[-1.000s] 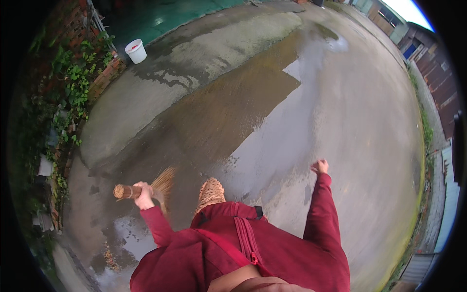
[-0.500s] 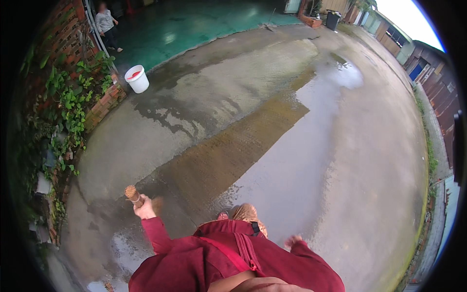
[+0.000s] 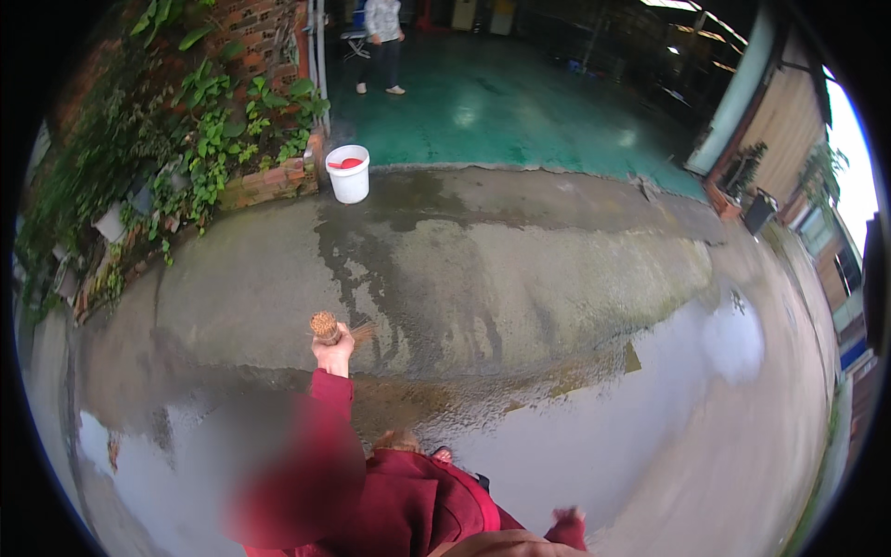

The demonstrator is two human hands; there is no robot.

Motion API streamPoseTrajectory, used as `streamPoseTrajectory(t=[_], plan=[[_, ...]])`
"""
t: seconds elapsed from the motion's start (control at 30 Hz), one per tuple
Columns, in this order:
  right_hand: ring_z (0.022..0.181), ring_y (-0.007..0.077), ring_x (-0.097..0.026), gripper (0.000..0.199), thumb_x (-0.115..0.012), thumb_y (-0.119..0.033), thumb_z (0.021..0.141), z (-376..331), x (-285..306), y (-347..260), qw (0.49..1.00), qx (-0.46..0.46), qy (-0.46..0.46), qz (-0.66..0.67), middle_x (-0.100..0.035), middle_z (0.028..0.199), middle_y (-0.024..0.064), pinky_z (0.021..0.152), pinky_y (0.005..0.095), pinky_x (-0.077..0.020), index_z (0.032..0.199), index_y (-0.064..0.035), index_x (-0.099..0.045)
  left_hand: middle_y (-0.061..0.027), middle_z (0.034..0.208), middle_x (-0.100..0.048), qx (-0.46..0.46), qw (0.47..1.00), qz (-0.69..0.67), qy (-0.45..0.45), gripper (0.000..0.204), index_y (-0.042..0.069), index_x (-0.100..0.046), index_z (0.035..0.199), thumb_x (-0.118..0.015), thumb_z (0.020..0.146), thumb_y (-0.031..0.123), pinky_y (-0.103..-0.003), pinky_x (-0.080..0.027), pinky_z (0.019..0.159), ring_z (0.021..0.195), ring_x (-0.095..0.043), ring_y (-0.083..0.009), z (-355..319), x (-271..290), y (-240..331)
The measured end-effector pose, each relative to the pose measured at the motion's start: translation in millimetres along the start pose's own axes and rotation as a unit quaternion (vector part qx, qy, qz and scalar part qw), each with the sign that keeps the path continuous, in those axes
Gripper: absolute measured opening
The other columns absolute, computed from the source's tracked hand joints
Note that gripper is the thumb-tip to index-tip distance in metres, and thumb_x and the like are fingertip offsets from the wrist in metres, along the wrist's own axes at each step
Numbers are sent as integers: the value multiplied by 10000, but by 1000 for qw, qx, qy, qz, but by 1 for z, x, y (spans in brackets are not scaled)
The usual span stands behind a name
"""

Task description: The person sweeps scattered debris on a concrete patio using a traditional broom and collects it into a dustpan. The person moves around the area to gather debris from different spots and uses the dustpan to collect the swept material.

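Observation:
My left hand (image 3: 333, 353) is closed around a stick broom (image 3: 324, 325), held out in front of me above the wet concrete. Its cut stick ends face up, and thin bristles show past the hand on the right. Down at the lower right, my right hand (image 3: 568, 516) hangs beside my body, away from any object. Motion smears its fingers. Both arms wear dark red sleeves.
A white bucket (image 3: 348, 176) with something red inside stands by a low brick planter (image 3: 269, 184) with leafy plants. Behind it a person (image 3: 381, 42) stands on a green floor (image 3: 483, 130). A puddle (image 3: 594, 408) spreads across the concrete near my feet.
My view has swung left, so the bucket and the green floor now lie more straight ahead. The broom is still in my left hand, which is raised farther forward.

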State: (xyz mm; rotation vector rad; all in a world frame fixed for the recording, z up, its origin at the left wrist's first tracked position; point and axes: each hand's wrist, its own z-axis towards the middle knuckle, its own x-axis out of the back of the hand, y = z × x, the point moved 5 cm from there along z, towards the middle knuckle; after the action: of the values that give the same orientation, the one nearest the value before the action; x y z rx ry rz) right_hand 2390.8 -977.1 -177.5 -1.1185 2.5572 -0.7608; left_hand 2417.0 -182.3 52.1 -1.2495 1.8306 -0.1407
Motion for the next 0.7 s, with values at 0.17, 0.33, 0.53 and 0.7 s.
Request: streamPoseTrajectory(t=[0.17,0.33,0.53,0.7], plan=[[618,275,-537,399,-446,-189,770,23,-374,-283,919,306,-156,-193,-491,782,152,492,401,-478,1108,-41,-293,-57,596,-507,-91,992,53,-74,209,41,-488,720,-398,782,219,-289,-473,513,554,-541,-191,90,-17,-83],[606,233,-556,235,-461,-178,802,15,-599,-390,851,345,-277,-283,-517,696,120,488,368,-479,970,-31,-387,-50,693,-545,-218,960,165,-53,201,37,-506,749,-382,784,192,-299,-471,569,619,-545,-177,231,-36,-119],[715,356,-563,259,-412,-145,783,170,-520,-366,932,173,-30,-317,-516,886,236,564,448,-494,990,8,-377,-61,767,-565,-213,967,139,-17,187,31,-512,777,-406,750,183,-309,-476,632,695,-566,-197,380,-69,-283],[623,359,-568,154,-378,-48,744,173,-375,-245,982,-81,60,-158,-533,768,211,513,478,-493,858,51,-409,-46,689,-550,-101,986,134,-26,188,46,-516,756,-454,740,223,-308,-479,591,608,-540,-197,540,-106,-413]])
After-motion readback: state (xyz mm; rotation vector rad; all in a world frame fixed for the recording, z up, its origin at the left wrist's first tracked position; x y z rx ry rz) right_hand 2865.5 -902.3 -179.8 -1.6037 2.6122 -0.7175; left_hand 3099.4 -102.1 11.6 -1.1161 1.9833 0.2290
